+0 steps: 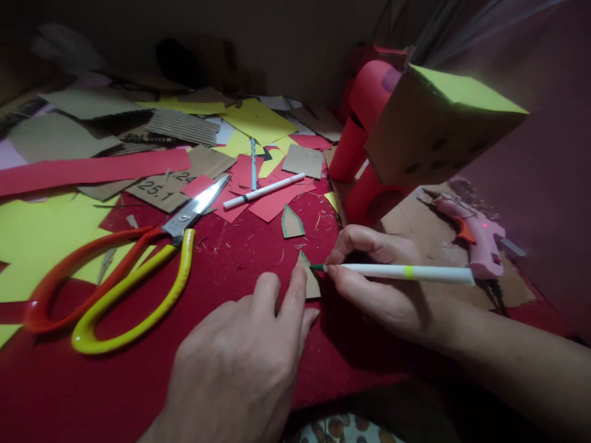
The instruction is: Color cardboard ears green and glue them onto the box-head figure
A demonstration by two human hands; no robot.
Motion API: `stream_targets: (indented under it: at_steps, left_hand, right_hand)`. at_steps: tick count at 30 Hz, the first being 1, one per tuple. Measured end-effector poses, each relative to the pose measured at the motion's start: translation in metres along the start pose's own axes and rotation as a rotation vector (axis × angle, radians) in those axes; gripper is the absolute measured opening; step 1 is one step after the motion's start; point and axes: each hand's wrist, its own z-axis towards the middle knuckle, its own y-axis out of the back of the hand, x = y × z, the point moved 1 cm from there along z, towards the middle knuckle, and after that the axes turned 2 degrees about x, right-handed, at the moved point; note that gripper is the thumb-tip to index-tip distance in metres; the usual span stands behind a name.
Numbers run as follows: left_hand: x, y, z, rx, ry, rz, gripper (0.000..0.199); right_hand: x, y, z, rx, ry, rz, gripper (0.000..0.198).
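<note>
Head view. Red work surface [221, 258], littered with trimmings. At the near middle, a small pointed cardboard piece [313, 286] lies flat, green along its peak. Left hand [244, 344] comes in from the near side, fingers bent, index fingertip pressed on the piece's left edge; cannot tell whether the thumb pinches it too. Right hand [401, 307], to the right, pinches a white marker [392, 272] between thumb and fingers close to its green tip. Tip points left, at the piece's right edge; contact uncertain.

Just beyond: a second pointed piece [292, 223], outlined in green. Farther off, a white pen [265, 190] with a dark band, lying across red paper. Left: large scissors [173, 227], one handle red, one yellow, blades pointing far and right. Left of these, yellow paper [50, 240]; beyond, a long red strip [92, 172] and printed cardboard [159, 191].

Far right: a cardboard box [425, 135], yellow on top, dark spots on one face, by red tubes [348, 147]. Nearer, a pink glue gun [482, 243], red light showing, on a cardboard sheet [434, 231].
</note>
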Motion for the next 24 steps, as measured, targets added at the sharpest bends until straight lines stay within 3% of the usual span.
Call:
stream_targets:
  at_steps: [9,16,24]
  left_hand:
    - [0.0005,-0.0047,-0.0019,-0.015,-0.007,0.001,0.043]
    - [-0.0005,-0.0029,-0.0002,-0.021,0.003,0.012,0.042]
    - [0.0,-0.0047,-0.0021,-0.02,0.001,0.011,0.042]
  right_hand:
    - [0.0023,0.0031,0.0001,0.002,-0.049,0.028,0.016]
    - [0.0013,0.0019,-0.0006,0.013,0.002,-0.03,0.014]
    - [-0.0003,0.0045,-0.0003,-0.006,-0.063,0.14,0.017]
